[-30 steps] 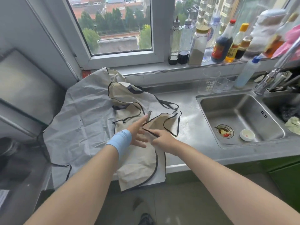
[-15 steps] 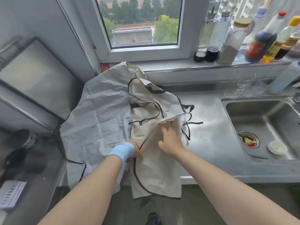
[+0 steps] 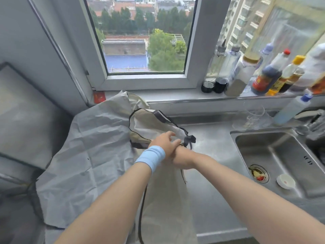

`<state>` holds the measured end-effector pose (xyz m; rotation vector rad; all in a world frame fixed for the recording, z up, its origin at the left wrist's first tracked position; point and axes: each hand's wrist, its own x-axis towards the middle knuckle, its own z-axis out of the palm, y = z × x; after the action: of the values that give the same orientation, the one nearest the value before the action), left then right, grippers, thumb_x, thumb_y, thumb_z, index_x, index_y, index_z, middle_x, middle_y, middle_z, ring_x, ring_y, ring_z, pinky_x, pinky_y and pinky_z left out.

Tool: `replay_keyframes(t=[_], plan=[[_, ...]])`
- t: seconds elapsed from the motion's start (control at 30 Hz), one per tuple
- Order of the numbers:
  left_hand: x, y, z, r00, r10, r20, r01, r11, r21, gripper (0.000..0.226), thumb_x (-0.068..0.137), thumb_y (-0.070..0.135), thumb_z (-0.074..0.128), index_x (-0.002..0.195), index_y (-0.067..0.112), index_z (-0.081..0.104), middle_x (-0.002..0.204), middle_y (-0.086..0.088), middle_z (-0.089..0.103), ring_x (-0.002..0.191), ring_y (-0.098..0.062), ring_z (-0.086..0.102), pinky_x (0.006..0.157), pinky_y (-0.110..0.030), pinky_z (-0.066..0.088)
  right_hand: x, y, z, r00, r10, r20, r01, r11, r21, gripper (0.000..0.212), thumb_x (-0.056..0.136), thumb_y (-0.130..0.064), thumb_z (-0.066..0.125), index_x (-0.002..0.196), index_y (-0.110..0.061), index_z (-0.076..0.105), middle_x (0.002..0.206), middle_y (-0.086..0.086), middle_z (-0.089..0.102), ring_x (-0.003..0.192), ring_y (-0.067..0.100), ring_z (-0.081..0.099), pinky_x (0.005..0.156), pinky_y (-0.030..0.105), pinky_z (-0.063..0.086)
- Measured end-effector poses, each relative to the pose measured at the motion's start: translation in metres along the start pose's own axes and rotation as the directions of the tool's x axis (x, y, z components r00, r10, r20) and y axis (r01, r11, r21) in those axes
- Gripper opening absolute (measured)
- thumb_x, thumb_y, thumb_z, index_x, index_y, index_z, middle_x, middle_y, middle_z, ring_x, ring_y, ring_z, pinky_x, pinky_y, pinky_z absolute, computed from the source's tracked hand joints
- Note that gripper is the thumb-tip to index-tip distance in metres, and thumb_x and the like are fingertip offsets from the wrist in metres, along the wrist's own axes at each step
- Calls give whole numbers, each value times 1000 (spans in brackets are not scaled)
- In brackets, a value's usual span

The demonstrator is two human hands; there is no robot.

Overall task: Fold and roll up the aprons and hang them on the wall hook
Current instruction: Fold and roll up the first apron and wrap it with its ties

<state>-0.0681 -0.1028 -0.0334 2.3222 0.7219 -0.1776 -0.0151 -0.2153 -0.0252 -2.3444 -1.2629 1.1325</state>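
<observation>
Loose-fingered, left hand [image 3: 166, 142] rests on beige apron [image 3: 167, 199]; right hand [image 3: 183, 158] underneath, grip hidden. Sink [image 3: 274, 152] at three o'clock.

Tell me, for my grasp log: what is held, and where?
Likely the beige apron, at its gathered edge by the black ties; the fingers of the right hand are hidden under the left hand, which rests loosely on top.
</observation>
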Motion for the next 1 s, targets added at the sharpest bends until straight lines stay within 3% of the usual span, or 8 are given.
replay_keyframes(t=[0.1,0.17,0.3,0.43,0.53,0.67,0.8,1.0], plan=[[23,-3,-9,996,-35,81,34,999,17,44,87,44,58,128,29,56,124,4,64,112,-18,59,97,-32,45,0,19,-32,981,148,-126,-120,972,202,39,72,0,40,72,-20,74,71,-6,72,80,26,72,55,25,48],[30,-6,-13,990,-26,138,19,999,49,39,86,39,62,123,27,60,120,3,65,108,-16,60,93,-27,46,2,38,-45,930,253,-266,-151,924,351,34,68,0,38,63,-18,66,64,0,71,70,30,72,53,29,52],[44,-6,-12,978,-17,207,10,999,35,33,86,30,61,118,25,64,118,3,66,105,-17,62,93,-25,46,10,81,-52,866,262,-426,-178,957,228,42,74,1,56,105,-25,65,119,4,60,111,22,58,95,30,47],[55,9,-6,970,0,242,15,998,-59,33,85,29,59,117,26,64,114,5,68,92,-15,66,90,-27,52,21,104,-46,867,440,-233,-369,883,291,76,78,-5,53,148,-26,32,143,13,33,117,32,53,85,31,50],[58,22,6,950,5,314,19,997,-74,45,79,46,66,119,28,61,115,8,66,94,-14,64,92,-31,51,35,112,-39,830,557,14,-475,694,541,84,79,-15,52,151,-39,14,115,9,56,84,28,59,58,30,48],[64,35,23,942,-34,334,27,999,24,67,71,61,70,126,28,52,122,7,59,107,-16,58,93,-33,49,49,109,-46,825,511,240,-475,398,785,17,90,-14,43,105,-9,49,65,9,49,47,20,42,56,29,45],[69,40,24,917,-173,359,180,984,16,98,56,72,71,136,28,35,122,2,56,103,-20,62,90,-39,53,67,105,-58,874,396,284,-412,292,863,18,98,-12,37,99,-10,54,75,7,50,57,22,52,51,27,51],[69,36,6,890,-298,344,275,954,116,64,74,32,76,129,22,44,100,2,62,64,-17,65,67,-29,58,79,93,-76,948,258,186,-315,688,654,31,93,-12,54,121,-22,64,110,-4,73,97,18,70,73,32,47]])
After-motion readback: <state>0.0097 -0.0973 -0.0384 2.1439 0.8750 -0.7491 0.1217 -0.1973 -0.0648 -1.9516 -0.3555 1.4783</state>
